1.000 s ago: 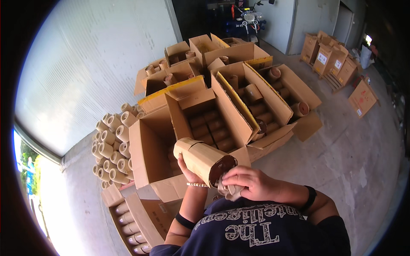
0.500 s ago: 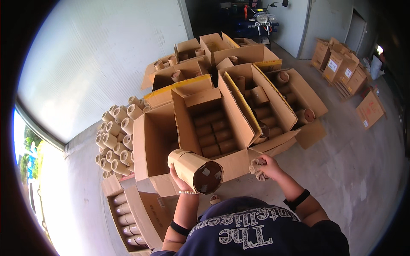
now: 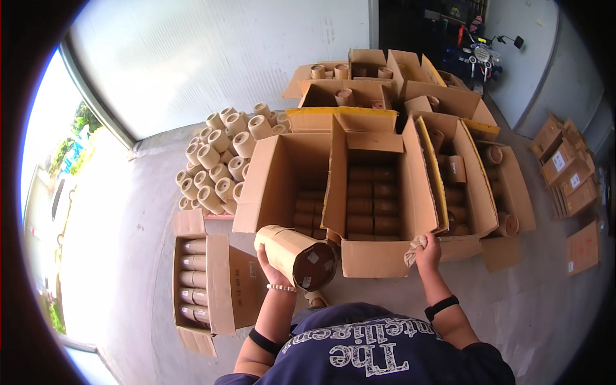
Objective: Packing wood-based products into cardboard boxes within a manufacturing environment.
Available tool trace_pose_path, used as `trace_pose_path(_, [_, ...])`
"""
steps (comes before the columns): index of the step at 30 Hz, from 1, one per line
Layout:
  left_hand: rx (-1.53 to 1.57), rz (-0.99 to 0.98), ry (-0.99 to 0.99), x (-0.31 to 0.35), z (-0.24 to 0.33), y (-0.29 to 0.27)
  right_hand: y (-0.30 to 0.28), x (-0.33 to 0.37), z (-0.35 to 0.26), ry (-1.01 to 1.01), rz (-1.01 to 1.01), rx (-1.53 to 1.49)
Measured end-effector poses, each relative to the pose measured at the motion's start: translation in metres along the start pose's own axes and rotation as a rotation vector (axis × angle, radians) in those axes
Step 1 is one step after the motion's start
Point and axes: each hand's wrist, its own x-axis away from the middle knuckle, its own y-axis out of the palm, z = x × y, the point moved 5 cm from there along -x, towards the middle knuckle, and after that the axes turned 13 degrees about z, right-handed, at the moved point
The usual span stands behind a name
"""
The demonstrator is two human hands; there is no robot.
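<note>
In my left hand (image 3: 272, 272) is a wide paper-wrapped cylinder (image 3: 280, 251), its dark brown round end with several pale patches tilted toward me. The fingers curl around its left side. My right hand (image 3: 428, 253) grips a crumpled tan wad (image 3: 414, 251), paper or cloth, beside the near right corner of an open cardboard box (image 3: 375, 258). Rows of brown cylinders (image 3: 359, 206) lie inside that box. Close behind the held cylinder stands another open box (image 3: 262, 192), with similar cylinders low in it.
Light tan cylinders (image 3: 218, 172) are piled at the left. Nearer, a smaller open box (image 3: 218, 282) holds a row of cylinders. More open boxes (image 3: 346, 115) stand behind and to the right. Folded cartons (image 3: 568, 170) lean at the far right; a motorbike (image 3: 480, 56) is parked at the back.
The view has swung left, so the boxes and pile sit further right in it. My right hand has come up beside the box's near corner with the wad. The left still holds the cylinder.
</note>
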Motion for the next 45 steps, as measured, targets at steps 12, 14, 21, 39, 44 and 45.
trace_pose_path(12, [-0.106, -0.051, -0.096, -0.091, 0.076, 0.015, 0.068, 0.039, -0.004, -0.158, -0.135, 0.455])
trace_pose_path(14, [-0.126, -0.035, -0.132, -0.103, 0.078, 0.018, 0.073, 0.035, 0.011, -0.089, -0.122, 0.415])
trace_pose_path(21, [-0.153, -0.032, -0.153, -0.123, 0.087, 0.021, 0.028, 0.022, -0.053, -0.018, -0.219, 0.359])
trace_pose_path(39, [-0.271, 0.111, -0.192, -0.146, 0.022, 0.059, 0.103, 0.019, -0.276, -0.353, -0.92, -0.724])
trace_pose_path(44, [-0.189, -0.036, -0.424, -0.171, 0.022, 0.08, 0.126, 0.007, -0.285, -0.34, -0.831, -0.776])
trace_pose_path(45, [-0.186, -0.039, -0.432, -0.177, 0.023, 0.082, 0.128, 0.004, -0.289, -0.36, -0.791, -0.762])
